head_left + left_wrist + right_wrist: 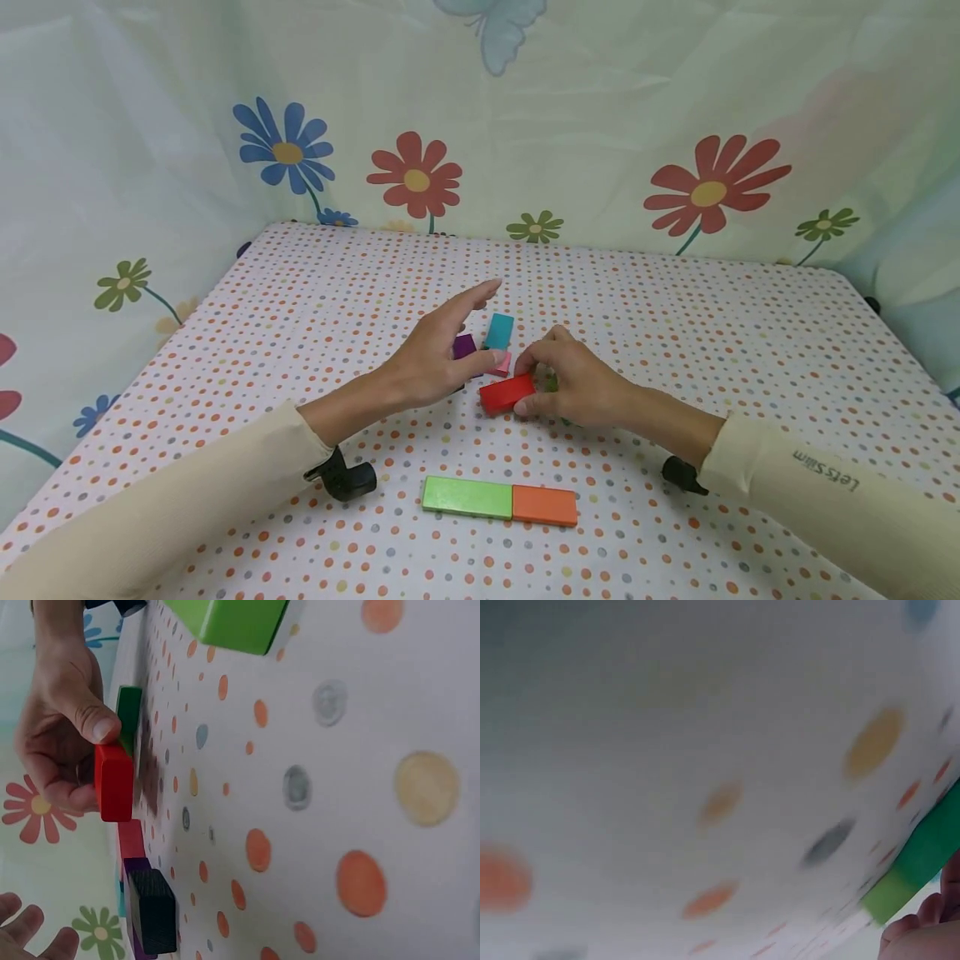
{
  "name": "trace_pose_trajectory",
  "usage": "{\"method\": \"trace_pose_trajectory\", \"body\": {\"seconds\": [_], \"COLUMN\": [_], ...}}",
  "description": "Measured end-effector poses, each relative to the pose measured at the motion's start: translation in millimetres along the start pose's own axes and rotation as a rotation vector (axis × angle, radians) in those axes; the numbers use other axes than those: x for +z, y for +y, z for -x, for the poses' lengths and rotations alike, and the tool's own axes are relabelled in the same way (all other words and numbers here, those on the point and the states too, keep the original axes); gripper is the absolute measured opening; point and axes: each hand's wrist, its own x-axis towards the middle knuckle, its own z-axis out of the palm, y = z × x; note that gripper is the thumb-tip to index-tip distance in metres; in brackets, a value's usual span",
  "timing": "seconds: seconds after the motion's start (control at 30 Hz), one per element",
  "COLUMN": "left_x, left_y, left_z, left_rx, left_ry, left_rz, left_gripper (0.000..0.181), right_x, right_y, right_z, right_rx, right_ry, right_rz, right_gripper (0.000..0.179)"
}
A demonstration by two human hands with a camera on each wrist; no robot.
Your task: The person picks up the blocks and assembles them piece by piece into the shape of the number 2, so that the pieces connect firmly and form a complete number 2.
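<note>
My right hand (pixel 577 383) pinches a red block (pixel 501 396) between thumb and fingers; in the left wrist view it shows just above the tabletop. Beyond it, near the same hand, sits a green block (pixel 129 711), largely covered by the hand in the head view. My left hand (pixel 423 354) hovers with fingers extended and thumb spread, nothing held. By its thumb are a purple block (pixel 465 345), a pink block (pixel 504 365) and a turquoise block (pixel 499 330). A black block (pixel 154 911) stands beside the purple one, mostly hidden by my left hand from above.
Closer to me, a light green block (pixel 467 497) and an orange block (pixel 545 506) lie end to end in a row. The table (pixel 675 333) has a dotted cover. A flower-printed curtain (pixel 570 125) hangs behind and at both sides.
</note>
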Motion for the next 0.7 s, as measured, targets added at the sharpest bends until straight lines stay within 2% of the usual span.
{"method": "trace_pose_trajectory", "body": {"seconds": [0.43,0.7], "left_x": [-5.5,-4.7], "left_y": [5.9,6.4], "left_z": [30.1,43.6], "left_rx": [-0.031,-0.040], "left_ry": [-0.003,-0.011], "left_rz": [0.005,0.007], "left_gripper": [0.078,0.076], "right_x": [22.8,27.7], "right_y": [-29.8,-35.5], "right_z": [12.4,14.1], "right_rx": [-0.098,-0.149], "right_ry": [-0.111,-0.117], "right_rz": [-0.077,-0.063], "right_gripper": [0.031,0.034]}}
